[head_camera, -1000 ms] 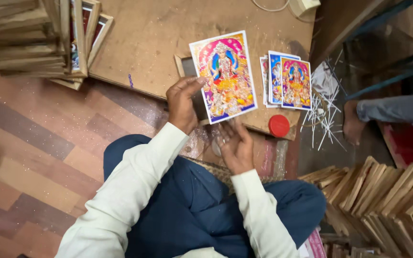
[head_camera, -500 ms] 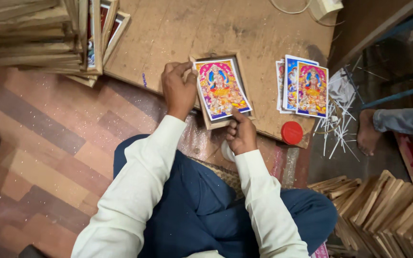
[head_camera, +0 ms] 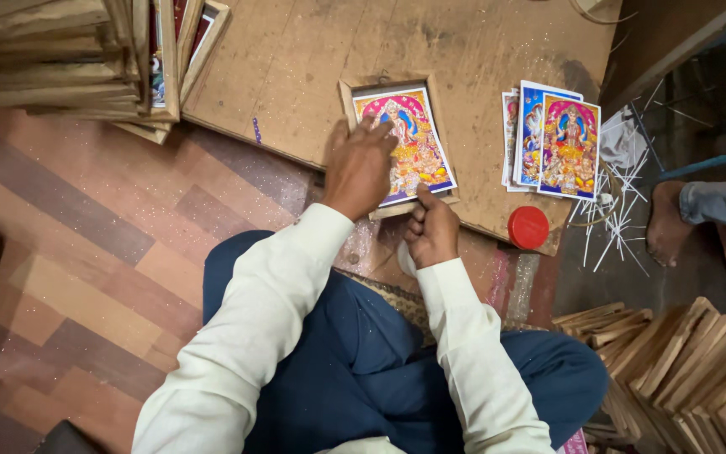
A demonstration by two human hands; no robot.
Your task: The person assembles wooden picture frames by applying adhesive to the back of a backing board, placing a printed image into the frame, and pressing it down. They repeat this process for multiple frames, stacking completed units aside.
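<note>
Right hand pinches the near edge of the colourful print, steadying it; left hand, fingers spread, presses it flat into the wooden frame on the board. Half a second ago it was only being lowered in. At two o'clock, spare prints wait.

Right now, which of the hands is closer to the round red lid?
The right. The right hand sits at the framed picture's bottom edge, with the red lid just off to its side. The left hand rests on the picture's far side, farther away.
</note>
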